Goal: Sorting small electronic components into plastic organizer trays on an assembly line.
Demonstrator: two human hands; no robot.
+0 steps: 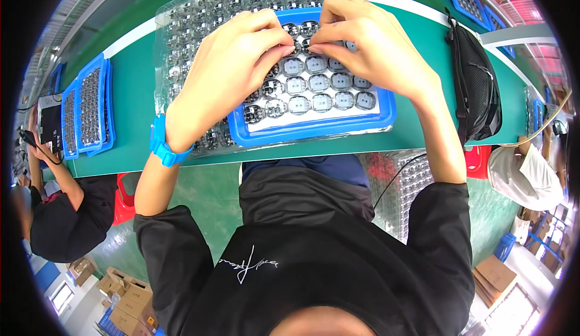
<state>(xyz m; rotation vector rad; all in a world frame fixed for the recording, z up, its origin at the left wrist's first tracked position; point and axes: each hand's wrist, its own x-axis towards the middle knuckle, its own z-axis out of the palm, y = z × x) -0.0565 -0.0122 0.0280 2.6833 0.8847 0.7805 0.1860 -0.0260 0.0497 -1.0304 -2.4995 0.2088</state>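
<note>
A blue tray (389,115) with a white lining lies at the table's near edge, holding rows of small round electronic parts (322,102). Some parts look black with silvery bits; others have grey faces. Over the tray's far rows, my left hand (244,52) is closed, with thumb and forefinger pinched at one small round part. My right hand (365,40) pinches close by on the right, its thumb and forefinger at the same part. The fingertips cover most of that part. A clear plastic blister sheet (172,49) filled with similar parts spreads under and behind the blue tray.
On the green table (133,88), blue trays of parts (90,103) stand at left and a black bag (474,82) lies at right. Stacked clear trays (402,185) and a dark cable sit below the right edge. Co-workers sit on both sides, with red stools (125,197).
</note>
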